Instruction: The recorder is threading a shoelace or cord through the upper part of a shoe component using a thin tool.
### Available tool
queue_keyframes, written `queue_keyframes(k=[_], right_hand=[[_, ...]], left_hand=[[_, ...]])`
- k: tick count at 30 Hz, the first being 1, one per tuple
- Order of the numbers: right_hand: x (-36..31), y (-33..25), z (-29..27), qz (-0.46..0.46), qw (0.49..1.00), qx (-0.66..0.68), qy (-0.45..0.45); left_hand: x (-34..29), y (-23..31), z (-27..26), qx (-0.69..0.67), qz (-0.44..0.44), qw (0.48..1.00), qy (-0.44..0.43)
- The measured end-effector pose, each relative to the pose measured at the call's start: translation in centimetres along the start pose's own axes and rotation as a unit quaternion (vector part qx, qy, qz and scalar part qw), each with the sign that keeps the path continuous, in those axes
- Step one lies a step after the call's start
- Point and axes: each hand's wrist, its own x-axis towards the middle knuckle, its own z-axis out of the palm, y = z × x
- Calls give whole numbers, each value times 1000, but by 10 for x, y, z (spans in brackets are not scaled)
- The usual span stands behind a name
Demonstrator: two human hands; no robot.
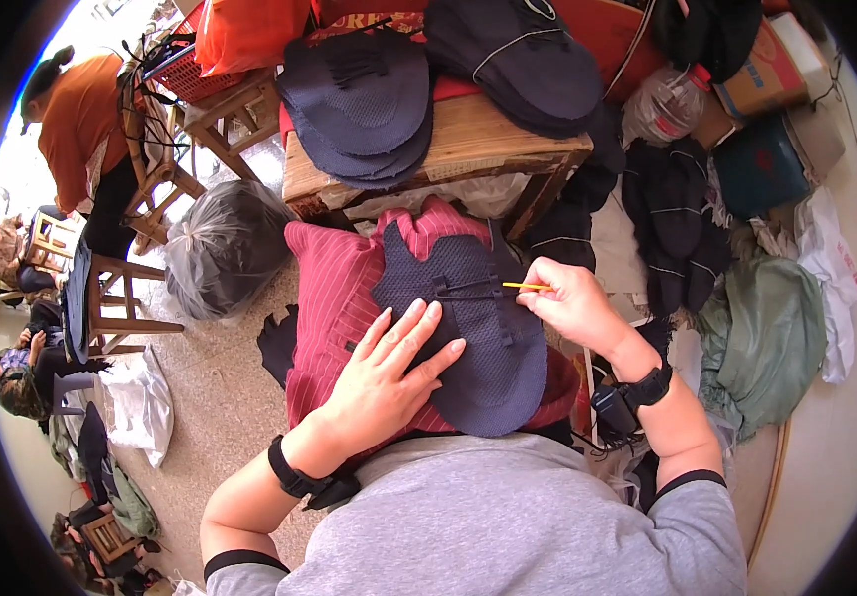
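Observation:
Across my lap, over a dark red striped cloth (334,303), lies a dark navy knitted piece (493,387) with a rounded near end and a ragged far edge. My left hand (389,363) rests flat on its left side, fingers spread, holding nothing. At the right side my right hand (572,303) pinches a thin yellow-handled tool (528,286). The tool points left over the middle of the piece, where dark cords or strips run across; its tip is too small to make out.
Ahead stands a wooden bench (448,129) bearing stacked dark knitted pieces (359,99) and a tied bundle (528,70). Left are a grey plastic bag (228,248), wooden chairs (120,288) and a person in orange (85,119). Right are more dark bundles (677,214) and a green sack (766,328).

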Motion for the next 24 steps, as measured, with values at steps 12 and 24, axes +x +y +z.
queue_keyframes(k=[12,24], right_hand=[[-15,-62,9,-156,977,-141,-29],[5,-64,14,-250,930,-260,-74]], left_hand=[[-4,2,2,-18,-14,1000,7],[-3,2,3,-35,-14,999,16]])
